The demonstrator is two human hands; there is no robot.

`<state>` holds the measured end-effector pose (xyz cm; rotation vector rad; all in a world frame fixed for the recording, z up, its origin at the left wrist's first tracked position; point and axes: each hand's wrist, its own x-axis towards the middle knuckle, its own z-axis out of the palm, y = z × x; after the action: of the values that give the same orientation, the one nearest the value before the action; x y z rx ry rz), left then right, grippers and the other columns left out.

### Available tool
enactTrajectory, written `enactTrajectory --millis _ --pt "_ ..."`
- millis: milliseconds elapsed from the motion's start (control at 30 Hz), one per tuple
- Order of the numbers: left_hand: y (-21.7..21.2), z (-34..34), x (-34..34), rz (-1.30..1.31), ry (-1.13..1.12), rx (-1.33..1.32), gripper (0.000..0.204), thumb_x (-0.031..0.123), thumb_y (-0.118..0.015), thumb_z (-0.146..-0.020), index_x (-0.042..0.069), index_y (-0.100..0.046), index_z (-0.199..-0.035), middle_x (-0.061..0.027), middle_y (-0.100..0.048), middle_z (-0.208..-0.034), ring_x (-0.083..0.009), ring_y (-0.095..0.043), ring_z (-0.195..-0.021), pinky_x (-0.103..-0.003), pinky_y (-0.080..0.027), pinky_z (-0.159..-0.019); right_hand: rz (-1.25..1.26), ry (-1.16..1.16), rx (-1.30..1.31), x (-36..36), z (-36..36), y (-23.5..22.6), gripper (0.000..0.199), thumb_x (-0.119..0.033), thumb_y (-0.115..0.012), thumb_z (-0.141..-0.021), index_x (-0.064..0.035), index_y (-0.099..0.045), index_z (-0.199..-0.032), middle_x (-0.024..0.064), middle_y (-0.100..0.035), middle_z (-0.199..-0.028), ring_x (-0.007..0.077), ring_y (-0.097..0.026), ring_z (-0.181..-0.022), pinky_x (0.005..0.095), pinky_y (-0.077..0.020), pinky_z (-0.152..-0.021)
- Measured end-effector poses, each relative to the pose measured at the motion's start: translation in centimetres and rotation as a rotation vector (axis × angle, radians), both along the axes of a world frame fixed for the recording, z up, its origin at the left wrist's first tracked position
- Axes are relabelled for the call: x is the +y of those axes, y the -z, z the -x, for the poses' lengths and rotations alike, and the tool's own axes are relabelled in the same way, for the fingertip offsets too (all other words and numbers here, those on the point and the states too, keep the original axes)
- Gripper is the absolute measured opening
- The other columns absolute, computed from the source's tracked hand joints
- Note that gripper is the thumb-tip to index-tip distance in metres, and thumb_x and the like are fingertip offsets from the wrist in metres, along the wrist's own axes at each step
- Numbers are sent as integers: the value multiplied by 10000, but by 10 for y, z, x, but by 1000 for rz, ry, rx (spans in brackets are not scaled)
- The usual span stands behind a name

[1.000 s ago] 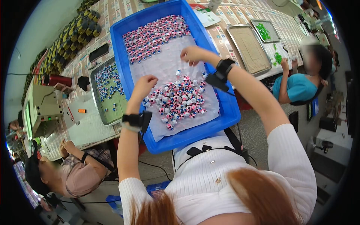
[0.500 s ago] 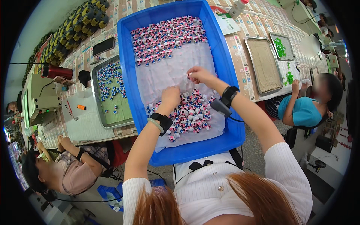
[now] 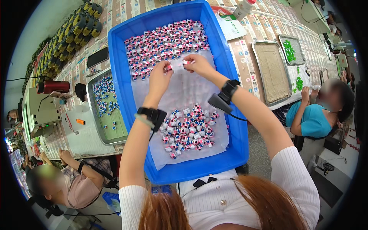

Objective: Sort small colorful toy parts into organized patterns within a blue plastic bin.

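A large blue plastic bin (image 3: 234, 142) lined with a white sheet (image 3: 172, 90) lies in front of me. Rows of small pink, white and blue figurines (image 3: 165, 40) stand close together over its far part. Nearer to me is a loose heap of the same figurines (image 3: 189, 130). My left hand (image 3: 161, 74) pinches one figurine (image 3: 168, 68) just below the front row. Beside it, to the right, my right hand (image 3: 200, 66) holds another figurine (image 3: 185, 62), partly hidden by the fingers.
Left of the bin is a metal tray (image 3: 92, 111) of small blue figurines, with a phone (image 3: 97, 57) beyond it. A sand-coloured metal tray (image 3: 271, 73) and a tray with green pieces (image 3: 292, 51) lie right. Co-workers sit on both sides.
Both hands have moved away from me, from the loose heap to the front row. A figurine now shows in my left fingers. My view has shifted slightly.
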<state>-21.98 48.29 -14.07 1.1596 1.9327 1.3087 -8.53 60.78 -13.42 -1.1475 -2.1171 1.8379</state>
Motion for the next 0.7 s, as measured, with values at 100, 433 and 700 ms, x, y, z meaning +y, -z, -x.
enactTrajectory --millis 100,433,700 --pt "22 13 25 176 23 387 280 115 -665 -640 63 -564 -896 -73 -564 -831 -221 -544 -718 -315 -442 -652 -606 81 -88 -4 32 26 210 -129 -633 -670 -4 -549 -816 146 -588 -725 255 -590 -733 367 -460 -617" --pt "12 -16 -20 503 487 165 223 118 -609 -664 30 -582 -867 -152 -574 -827 -300 -540 -836 -361 -423 -743 -518 -598 -412 -29 -14 4 231 -218 -563 -697 -32 -584 -833 209 -591 -782 330 -578 -772 410 -462 -687" --pt "16 -76 -78 232 642 508 230 44 -589 -607 64 -553 -834 -108 -515 -819 -305 -493 -809 -382 -409 -720 -437 -469 -664 -98 -61 0 271 -251 -596 -664 -21 -564 -802 190 -590 -759 346 -572 -733 423 -451 -637"
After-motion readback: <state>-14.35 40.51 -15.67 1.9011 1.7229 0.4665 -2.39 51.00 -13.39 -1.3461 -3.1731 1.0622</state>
